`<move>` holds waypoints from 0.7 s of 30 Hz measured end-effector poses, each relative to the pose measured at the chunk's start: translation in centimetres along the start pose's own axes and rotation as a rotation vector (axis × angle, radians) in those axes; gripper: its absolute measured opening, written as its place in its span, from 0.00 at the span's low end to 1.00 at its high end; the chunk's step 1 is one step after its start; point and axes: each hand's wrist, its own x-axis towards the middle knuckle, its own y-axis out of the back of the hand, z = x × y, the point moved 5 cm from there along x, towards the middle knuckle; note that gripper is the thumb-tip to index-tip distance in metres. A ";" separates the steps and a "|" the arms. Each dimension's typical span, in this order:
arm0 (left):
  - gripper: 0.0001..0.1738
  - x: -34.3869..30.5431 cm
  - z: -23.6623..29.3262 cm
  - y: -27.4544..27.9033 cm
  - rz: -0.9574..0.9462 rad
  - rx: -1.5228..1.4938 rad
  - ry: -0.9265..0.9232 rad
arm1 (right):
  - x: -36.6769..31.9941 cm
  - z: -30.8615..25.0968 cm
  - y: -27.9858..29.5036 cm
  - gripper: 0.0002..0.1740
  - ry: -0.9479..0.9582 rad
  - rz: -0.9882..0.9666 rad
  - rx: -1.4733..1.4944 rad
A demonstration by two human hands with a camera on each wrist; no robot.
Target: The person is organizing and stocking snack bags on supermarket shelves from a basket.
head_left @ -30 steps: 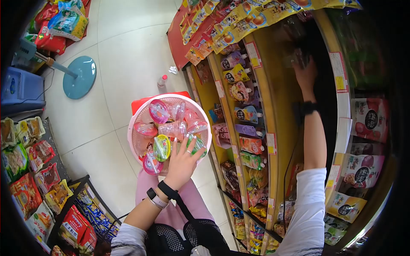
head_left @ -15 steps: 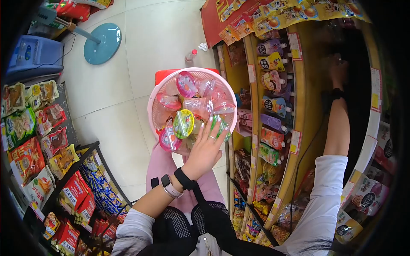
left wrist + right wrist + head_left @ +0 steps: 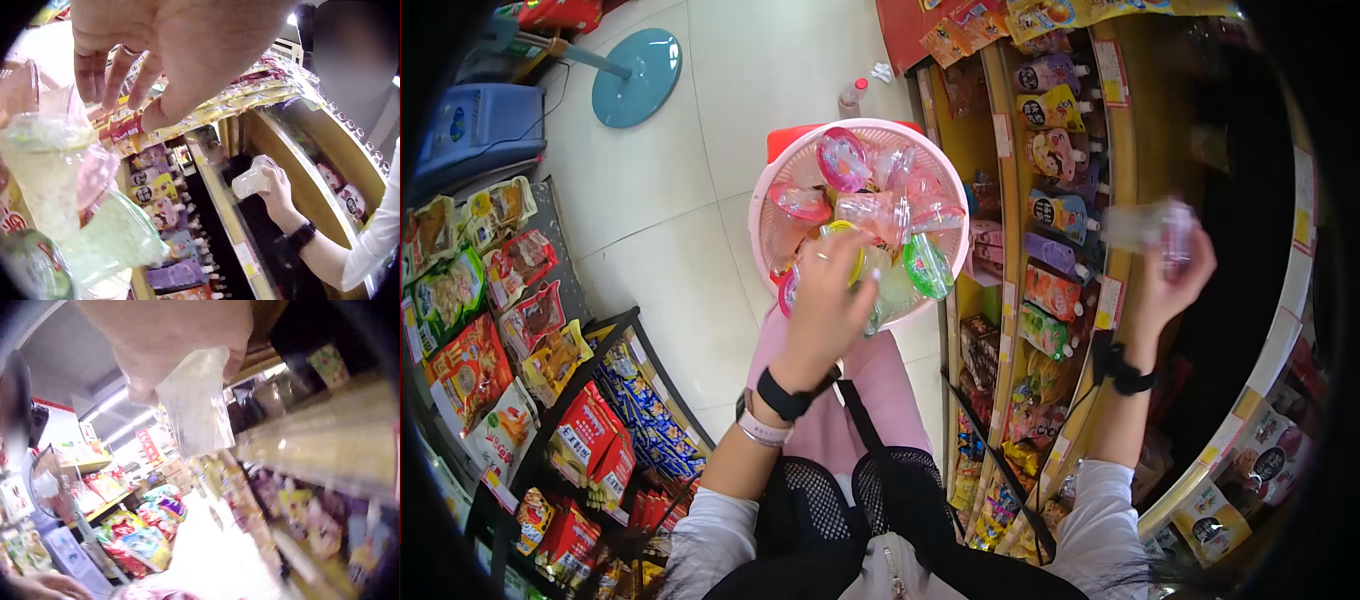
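Observation:
My right hand (image 3: 1172,290) holds a clear plastic cup (image 3: 1135,228) in front of the dark shelf opening, its body pointing left and its pinkish end by the fingers. In the right wrist view the cup (image 3: 197,409) hangs below the fingers. My left hand (image 3: 828,310) is over the near part of a pink basket (image 3: 761,225), fingers loosely extended and nothing in them. The basket contains several clear cups, including one with a green lid (image 3: 928,266) and one with a magenta lid (image 3: 844,160). The hand partly hides a yellow-lidded cup.
Shelves with spouted pouches (image 3: 1053,153) run along the right. Packaged snacks (image 3: 475,365) fill a rack on the left. A red-capped bottle (image 3: 853,95) stands on the floor beyond the basket, and a round teal stand base (image 3: 638,78) lies farther left.
My right hand has come out of the dark shelf opening with the cup, toward the basket. My left hand has lifted and shifted left from the green-lidded cup.

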 end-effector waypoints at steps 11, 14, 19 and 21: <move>0.44 1.5 -3.7 0.6 -0.159 0.166 0.093 | -11.6 -2.9 -18.5 0.28 -0.365 -0.961 0.270; 0.45 1.3 -4.2 -0.3 -0.175 0.142 0.119 | -11.6 -3.0 -20.6 0.32 -0.302 -0.968 0.157; 0.44 1.4 -5.4 -0.9 -0.191 0.099 0.151 | -13.1 -3.1 -22.2 0.41 -0.278 -1.012 0.176; 0.43 1.5 -5.6 -0.9 -0.185 0.096 0.155 | -13.9 -2.6 -22.2 0.46 -0.452 -0.998 0.308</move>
